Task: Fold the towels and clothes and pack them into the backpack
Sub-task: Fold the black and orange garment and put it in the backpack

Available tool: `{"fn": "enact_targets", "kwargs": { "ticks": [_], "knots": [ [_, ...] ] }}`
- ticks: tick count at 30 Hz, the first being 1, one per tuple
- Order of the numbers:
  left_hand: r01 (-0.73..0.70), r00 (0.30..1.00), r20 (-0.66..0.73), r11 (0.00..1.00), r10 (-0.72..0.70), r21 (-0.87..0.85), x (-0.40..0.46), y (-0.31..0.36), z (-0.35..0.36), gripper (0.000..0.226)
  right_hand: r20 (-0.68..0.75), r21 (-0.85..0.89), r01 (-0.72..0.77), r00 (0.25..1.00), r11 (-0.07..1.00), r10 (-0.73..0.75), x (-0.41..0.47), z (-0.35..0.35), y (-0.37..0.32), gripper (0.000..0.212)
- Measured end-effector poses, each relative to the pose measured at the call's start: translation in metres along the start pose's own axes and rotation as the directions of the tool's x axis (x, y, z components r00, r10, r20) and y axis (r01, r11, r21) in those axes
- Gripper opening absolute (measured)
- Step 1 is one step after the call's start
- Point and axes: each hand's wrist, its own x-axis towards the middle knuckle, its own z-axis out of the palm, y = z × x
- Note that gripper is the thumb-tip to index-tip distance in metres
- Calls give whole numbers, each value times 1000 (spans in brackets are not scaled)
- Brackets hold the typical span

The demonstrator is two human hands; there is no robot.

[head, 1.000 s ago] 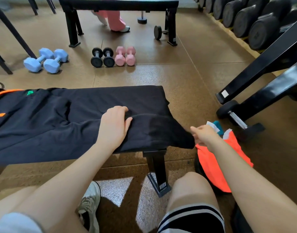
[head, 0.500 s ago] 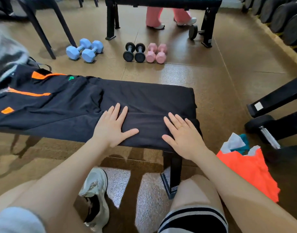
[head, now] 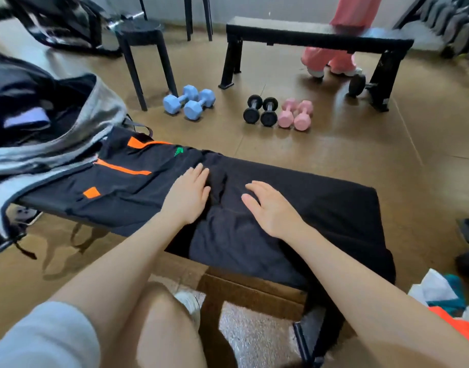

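Observation:
A black garment with orange stripes [head: 127,179] lies spread along a black bench [head: 361,208] in front of me. My left hand [head: 188,195] lies flat on the cloth near its middle, fingers straight. My right hand [head: 268,208] hovers or rests just right of it, fingers straight and slightly spread, on the folded black part. A grey and black backpack [head: 68,128] stands open at the bench's left end, with dark things and a pale purple item inside. More clothes, orange [head: 459,330], teal and white, lie in a pile at the lower right on the floor.
Blue dumbbells [head: 189,102], black dumbbells [head: 260,111] and pink dumbbells [head: 296,115] lie on the brown floor beyond the bench. A black stool [head: 143,46] and a second bench [head: 318,35] stand farther back, with a person in pink trousers [head: 331,59] behind it.
Both hands have slid left along the garment toward its middle. The view has turned left, bringing the open backpack into sight. One second ago the right hand pinched the cloth's right end.

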Motion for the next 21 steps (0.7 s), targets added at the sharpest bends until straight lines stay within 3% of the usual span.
{"fn": "enact_targets", "kwargs": {
  "ticks": [2,5,8,12,16,21],
  "knots": [
    [45,994,93,993,-55,107,6,-25,4,58,63,-34,86,994,996,-84,31,10,-13,49],
    [162,970,158,974,-187,161,12,-52,6,65,205,-232,279,950,932,-234,68,33,-25,55],
    [221,953,165,958,-252,184,21,-68,6,69,300,-438,308,936,845,-185,90,46,-21,61],
    [226,966,68,939,-251,259,35,-73,-6,64,153,-442,259,965,859,-212,99,33,-21,76],
    [151,985,-92,988,-148,27,82,-98,-25,32,-80,-253,198,971,947,-225,144,19,-36,35],
    [49,999,-7,992,-50,-114,163,-131,-29,24,-28,-239,145,987,960,-156,229,25,-41,18]
  ]
}}
